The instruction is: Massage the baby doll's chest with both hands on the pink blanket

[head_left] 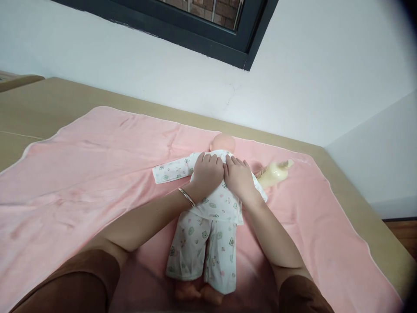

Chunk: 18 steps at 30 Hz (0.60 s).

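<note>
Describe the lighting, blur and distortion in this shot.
Head view: soft, even light with no glare; faint shadows fall under the arms on the pink blanket; the doll, left hand and right hand look sharp; wide-angle stretch shows toward the edges, with dark vignetting in the right corners.

Both arms are stretched forward and angled inward, so a V is pretty much formed by the forearms. The left hand (207,173) and right hand (239,176) are laid palm down, side by side, touching in the middle. Fingers are kept together, lightly curved, not clenched. A thin bangle (186,197) is worn on the left wrist.
</note>
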Each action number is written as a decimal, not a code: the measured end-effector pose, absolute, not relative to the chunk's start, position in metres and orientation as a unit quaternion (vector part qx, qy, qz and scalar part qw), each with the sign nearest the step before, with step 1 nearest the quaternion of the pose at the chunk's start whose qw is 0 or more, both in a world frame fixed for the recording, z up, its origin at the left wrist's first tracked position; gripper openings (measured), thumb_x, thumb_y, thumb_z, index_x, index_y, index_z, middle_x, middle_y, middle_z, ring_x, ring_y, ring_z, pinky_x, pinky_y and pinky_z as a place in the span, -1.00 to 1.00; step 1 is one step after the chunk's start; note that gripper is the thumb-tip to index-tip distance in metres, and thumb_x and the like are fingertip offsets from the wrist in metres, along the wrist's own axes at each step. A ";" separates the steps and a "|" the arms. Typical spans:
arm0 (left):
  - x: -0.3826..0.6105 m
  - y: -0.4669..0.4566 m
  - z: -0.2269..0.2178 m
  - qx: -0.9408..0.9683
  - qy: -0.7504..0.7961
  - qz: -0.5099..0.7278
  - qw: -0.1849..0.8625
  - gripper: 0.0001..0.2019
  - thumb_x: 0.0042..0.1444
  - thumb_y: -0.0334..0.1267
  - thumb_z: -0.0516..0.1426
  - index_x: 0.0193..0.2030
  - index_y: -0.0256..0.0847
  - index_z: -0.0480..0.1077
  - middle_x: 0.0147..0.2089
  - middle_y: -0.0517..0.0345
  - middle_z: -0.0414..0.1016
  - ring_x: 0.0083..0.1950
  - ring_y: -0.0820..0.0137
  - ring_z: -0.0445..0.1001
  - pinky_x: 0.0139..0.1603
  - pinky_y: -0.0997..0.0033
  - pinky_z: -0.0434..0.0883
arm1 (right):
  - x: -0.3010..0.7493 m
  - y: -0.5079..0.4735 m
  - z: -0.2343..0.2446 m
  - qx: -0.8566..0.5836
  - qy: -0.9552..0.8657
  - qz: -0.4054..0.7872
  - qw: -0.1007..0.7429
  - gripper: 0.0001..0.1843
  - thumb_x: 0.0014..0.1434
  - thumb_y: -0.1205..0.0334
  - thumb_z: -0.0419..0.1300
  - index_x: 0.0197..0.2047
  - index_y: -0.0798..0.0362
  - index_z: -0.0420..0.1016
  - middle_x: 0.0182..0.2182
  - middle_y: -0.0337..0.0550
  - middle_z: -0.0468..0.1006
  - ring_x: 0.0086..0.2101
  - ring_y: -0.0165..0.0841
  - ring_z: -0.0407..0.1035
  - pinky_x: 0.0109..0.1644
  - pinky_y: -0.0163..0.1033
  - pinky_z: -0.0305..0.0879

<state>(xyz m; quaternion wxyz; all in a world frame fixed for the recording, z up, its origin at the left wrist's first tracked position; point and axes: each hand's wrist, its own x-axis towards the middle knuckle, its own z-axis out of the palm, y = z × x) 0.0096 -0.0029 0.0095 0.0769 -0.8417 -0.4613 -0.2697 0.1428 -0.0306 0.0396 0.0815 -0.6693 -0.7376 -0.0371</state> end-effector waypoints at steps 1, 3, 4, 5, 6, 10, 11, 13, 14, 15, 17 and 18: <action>0.010 -0.006 0.009 -0.837 -0.470 -0.267 0.088 -0.69 0.36 -0.33 -0.07 -0.08 -0.33 0.49 -0.06 -0.23 0.56 0.02 0.03 0.49 0.23 -0.05 0.29 | 0.141 -0.033 0.041 -0.672 -0.735 -0.043 0.082 -0.47 0.46 0.18 -0.19 0.36 0.17 0.26 0.25 0.19 0.43 0.19 -0.04 0.35 0.32 0.08 0.06; 0.012 -0.008 0.007 -0.822 -0.494 -0.267 0.093 -0.66 0.37 -0.28 -0.07 0.06 -0.38 0.45 0.08 -0.30 0.52 0.11 -0.02 0.46 0.24 -0.07 0.28 | 0.140 -0.032 0.040 -0.678 -0.728 -0.033 0.091 -0.49 0.45 0.19 -0.17 0.33 0.13 0.30 0.25 0.15 0.45 0.18 -0.07 0.35 0.31 0.05 0.08; 0.012 -0.007 0.006 -0.816 -0.504 -0.268 0.088 -0.63 0.37 -0.25 -0.07 0.13 -0.40 0.41 0.14 -0.32 0.49 0.15 -0.03 0.44 0.24 -0.08 0.28 | 0.142 -0.029 0.039 -0.684 -0.723 -0.021 0.099 -0.50 0.45 0.17 -0.16 0.32 0.12 0.31 0.25 0.13 0.45 0.19 -0.08 0.34 0.29 0.03 0.10; 0.012 -0.005 0.005 -0.812 -0.511 -0.270 0.079 -0.60 0.37 -0.22 -0.06 0.19 -0.40 0.38 0.18 -0.31 0.47 0.18 -0.04 0.42 0.24 -0.07 0.28 | 0.144 -0.025 0.036 -0.690 -0.716 -0.007 0.109 -0.49 0.44 0.15 -0.14 0.32 0.12 0.31 0.26 0.12 0.45 0.20 -0.09 0.33 0.28 0.00 0.12; 0.011 -0.002 0.004 -0.808 -0.517 -0.274 0.068 -0.58 0.37 -0.20 -0.05 0.22 -0.40 0.36 0.19 -0.30 0.47 0.20 -0.04 0.40 0.24 -0.07 0.28 | 0.147 -0.021 0.033 -0.694 -0.710 0.006 0.120 -0.48 0.44 0.12 -0.13 0.33 0.13 0.30 0.27 0.11 0.43 0.22 -0.09 0.32 0.28 -0.02 0.13; 0.009 0.002 0.004 -0.811 -0.504 -0.293 0.054 -0.62 0.37 -0.20 -0.05 0.17 -0.36 0.40 0.13 -0.26 0.49 0.18 -0.01 0.42 0.22 -0.03 0.29 | 0.155 -0.009 0.025 -0.693 -0.705 0.020 0.152 -0.45 0.43 0.07 -0.10 0.35 0.16 0.27 0.31 0.11 0.38 0.26 -0.11 0.28 0.30 -0.03 0.11; 0.009 0.001 0.004 -0.815 -0.494 -0.298 0.058 -0.64 0.38 -0.22 -0.06 0.11 -0.34 0.43 0.09 -0.25 0.51 0.15 0.00 0.43 0.21 -0.03 0.29 | 0.154 -0.010 0.026 -0.690 -0.707 0.013 0.152 -0.45 0.44 0.07 -0.10 0.36 0.16 0.27 0.32 0.11 0.38 0.26 -0.10 0.27 0.31 -0.02 0.10; 0.009 -0.001 0.005 -0.826 -0.474 -0.299 0.064 -0.67 0.38 -0.25 -0.08 -0.01 -0.30 0.47 -0.02 -0.22 0.54 0.06 0.03 0.46 0.15 -0.01 0.32 | 0.149 -0.018 0.030 -0.689 -0.712 -0.011 0.136 -0.47 0.45 0.11 -0.13 0.34 0.18 0.30 0.27 0.14 0.43 0.23 -0.07 0.30 0.31 0.01 0.08; 0.009 -0.002 0.006 -0.829 -0.468 -0.298 0.065 -0.67 0.38 -0.27 -0.09 -0.05 -0.29 0.48 -0.06 -0.21 0.54 0.03 0.03 0.46 0.11 -0.01 0.33 | 0.146 -0.023 0.033 -0.689 -0.714 -0.025 0.121 -0.49 0.45 0.14 -0.14 0.30 0.19 0.33 0.21 0.15 0.49 0.19 -0.06 0.34 0.31 0.03 0.08; 0.009 -0.003 0.006 -0.831 -0.466 -0.297 0.066 -0.68 0.38 -0.27 -0.09 -0.08 -0.28 0.49 -0.09 -0.20 0.54 0.00 0.04 0.46 0.07 0.00 0.34 | 0.142 -0.028 0.036 -0.688 -0.717 -0.038 0.105 -0.50 0.45 0.17 -0.15 0.26 0.21 0.37 0.15 0.17 0.53 0.15 -0.05 0.38 0.30 0.04 0.07; 0.009 -0.005 0.006 -0.828 -0.470 -0.298 0.069 -0.70 0.37 -0.27 -0.07 -0.10 -0.27 0.48 -0.10 -0.19 0.53 -0.02 0.04 0.45 0.02 0.01 0.34 | 0.135 -0.038 0.043 -0.686 -0.721 -0.059 0.080 -0.53 0.45 0.20 -0.17 0.16 0.21 0.44 0.03 0.17 0.60 0.07 -0.04 0.43 0.29 0.07 0.07; 0.009 -0.005 0.006 -0.824 -0.475 -0.301 0.072 -0.71 0.36 -0.25 -0.06 -0.09 -0.26 0.47 -0.08 -0.19 0.53 -0.02 0.03 0.44 0.02 0.00 0.34 | 0.133 -0.041 0.045 -0.685 -0.722 -0.063 0.073 -0.54 0.45 0.21 -0.17 0.12 0.20 0.46 0.00 0.17 0.61 0.05 -0.04 0.45 0.29 0.07 0.07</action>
